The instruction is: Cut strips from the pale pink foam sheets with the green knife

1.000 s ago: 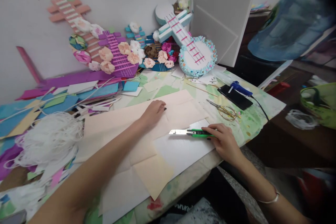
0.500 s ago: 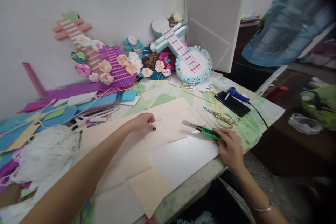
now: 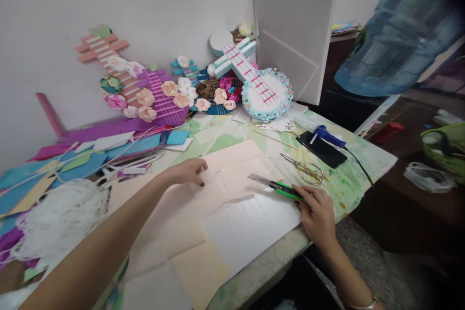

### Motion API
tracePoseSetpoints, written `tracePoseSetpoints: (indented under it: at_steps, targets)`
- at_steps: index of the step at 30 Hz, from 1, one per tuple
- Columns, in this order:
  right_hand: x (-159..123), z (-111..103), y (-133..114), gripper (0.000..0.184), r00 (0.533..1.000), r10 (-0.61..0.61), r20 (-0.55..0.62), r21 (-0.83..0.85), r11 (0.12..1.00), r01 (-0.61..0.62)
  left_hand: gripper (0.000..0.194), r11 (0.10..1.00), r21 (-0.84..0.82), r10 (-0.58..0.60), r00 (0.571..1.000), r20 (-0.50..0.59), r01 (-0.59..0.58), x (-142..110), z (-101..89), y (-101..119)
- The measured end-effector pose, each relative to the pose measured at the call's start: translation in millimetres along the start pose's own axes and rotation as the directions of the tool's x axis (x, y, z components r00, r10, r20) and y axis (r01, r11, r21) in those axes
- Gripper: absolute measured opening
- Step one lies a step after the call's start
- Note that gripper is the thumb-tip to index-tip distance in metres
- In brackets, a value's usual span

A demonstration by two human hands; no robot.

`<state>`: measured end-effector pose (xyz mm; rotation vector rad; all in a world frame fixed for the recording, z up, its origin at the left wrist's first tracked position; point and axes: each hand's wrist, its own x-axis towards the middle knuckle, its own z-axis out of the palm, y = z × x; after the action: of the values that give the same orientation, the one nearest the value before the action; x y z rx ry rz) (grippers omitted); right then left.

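My right hand (image 3: 317, 212) is closed round the green and black handle of a utility knife (image 3: 281, 188). The knife's blade is out and points left, over the peach sheets. My left hand (image 3: 191, 173) has its thumb and fingers bent in a pinch round a small pale piece (image 3: 198, 181), whose outline blends into the sheet behind. Beneath both hands lie peach sheets (image 3: 238, 157) with cut edges and small slits, partly on top of a white board (image 3: 250, 230). A yellowish square piece (image 3: 199, 271) rests at the near side.
Gold-handled scissors (image 3: 307, 170), a black phone (image 3: 321, 149) and a blue glue gun (image 3: 327, 136) lie to the right. White string (image 3: 65, 218) and coloured sheets (image 3: 90, 162) pile up at left. Decorated craft instruments (image 3: 267, 94) lean along the wall. A water bottle (image 3: 395, 43) stands at right.
My left hand has moved slightly left over the peach sheet, with the small pale piece now showing at its fingers. My right hand still holds the knife, almost in place.
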<state>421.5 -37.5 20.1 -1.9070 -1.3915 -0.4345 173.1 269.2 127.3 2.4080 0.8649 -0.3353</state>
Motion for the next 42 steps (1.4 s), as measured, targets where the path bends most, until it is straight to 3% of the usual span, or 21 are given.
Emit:
tracePoseSetpoints:
  at_steps: [6,8,10,16,21,26,32,36,42]
  targets:
    - [-0.8,1.2,-0.2,0.036,0.997,0.000,-0.075,0.033,0.999,0.002,0.032,0.978,-0.152,0.168,0.974,0.155,-0.144,-17.5,-30.5,30.0]
    - [-0.5,0.6,-1.2,0.036,0.995,0.003,-0.097,0.042,0.999,0.001,0.031,0.935,-0.303,0.250,0.946,0.206,-0.182,-13.6,-32.0,43.1]
    - [-0.1,-0.2,-2.4,0.037,0.992,0.010,-0.122,0.053,0.999,-0.003,0.027,0.915,-0.348,0.272,0.949,0.158,-0.204,-1.7,-26.7,54.3]
    - [0.3,-1.8,-5.4,0.038,0.985,0.032,-0.170,0.073,0.997,-0.020,0.023,0.933,-0.346,0.102,0.995,-0.018,-0.102,46.9,10.5,60.2]
    - [0.7,-1.9,-6.2,0.036,0.985,0.044,-0.164,0.064,0.997,-0.034,0.021,0.901,-0.434,-0.063,0.987,-0.147,-0.007,57.3,28.5,45.3]
    - [1.2,-2.1,-6.8,0.036,0.982,0.049,-0.181,0.071,0.997,-0.037,0.031,0.778,-0.628,-0.077,0.991,-0.114,-0.012,42.2,23.4,45.9]
    - [1.0,-2.6,-8.0,0.037,0.973,0.075,-0.218,0.105,0.993,-0.053,0.041,0.565,-0.823,0.097,0.995,0.007,-0.049,26.0,23.9,61.5]
    - [0.4,-2.4,-7.6,0.037,0.971,0.079,-0.227,0.105,0.993,-0.056,0.043,0.433,-0.899,0.146,0.989,-0.006,-0.069,26.2,30.8,62.5]
    - [-0.4,-2.5,-7.5,0.037,0.969,0.098,-0.225,0.113,0.991,-0.074,0.037,0.339,-0.938,0.188,0.982,-0.003,-0.068,20.9,31.7,53.7]
